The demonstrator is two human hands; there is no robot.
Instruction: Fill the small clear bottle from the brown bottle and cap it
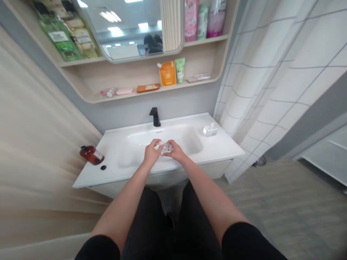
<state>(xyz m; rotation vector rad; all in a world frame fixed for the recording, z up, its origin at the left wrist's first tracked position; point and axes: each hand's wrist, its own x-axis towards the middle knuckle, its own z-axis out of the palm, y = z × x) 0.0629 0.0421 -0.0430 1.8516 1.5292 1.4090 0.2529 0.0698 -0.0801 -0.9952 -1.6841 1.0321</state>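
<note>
Over the front of the white sink [189, 141], both hands are on a small clear bottle [166, 147]. My right hand [176, 150] is wrapped round the bottle's body from the right. With fingers closed, my left hand [152, 151] grips its whitish top end from the left; whether that top is a separate cap I cannot tell. The fingers cover part of the bottle, and any label on it is too small to read.
A black faucet [155, 117] stands behind the basin. On the counter's left are an amber bottle [92, 155] and a small black round piece [103, 167]; another clear bottle [210, 130] is at the right. Above hangs a shelf [135, 93] with toiletries and a mirror [130, 32].
</note>
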